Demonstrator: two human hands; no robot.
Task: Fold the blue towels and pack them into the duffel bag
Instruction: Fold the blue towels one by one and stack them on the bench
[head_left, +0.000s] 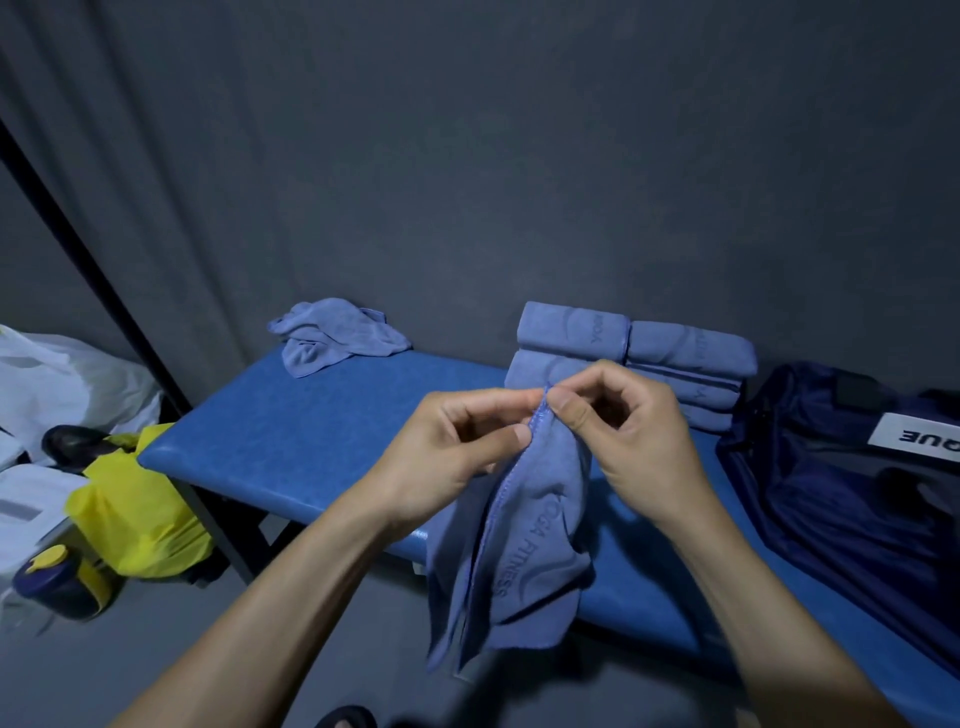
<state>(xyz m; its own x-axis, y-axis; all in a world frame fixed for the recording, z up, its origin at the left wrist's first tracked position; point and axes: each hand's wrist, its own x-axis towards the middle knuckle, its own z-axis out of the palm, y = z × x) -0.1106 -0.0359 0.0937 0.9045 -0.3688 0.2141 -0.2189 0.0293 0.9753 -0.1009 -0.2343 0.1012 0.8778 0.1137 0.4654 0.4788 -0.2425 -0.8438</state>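
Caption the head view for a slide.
Both hands, left and right, pinch a hanging blue towel above the bench, folded stack behind.

A yellow bag (137, 499), a white plastic bag (67, 379) and a dark yellow-lidded jar (54, 584) sit beside the blue bench (291, 436).

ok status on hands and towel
Left hand, right hand pinch hanging blue microfibre towel. Folded blue towels stacked. Navy duffel bag unobstructed.

Blue towels (524, 525); blue bench (291, 441); navy duffel bag (831, 509); yellow bag (140, 514).
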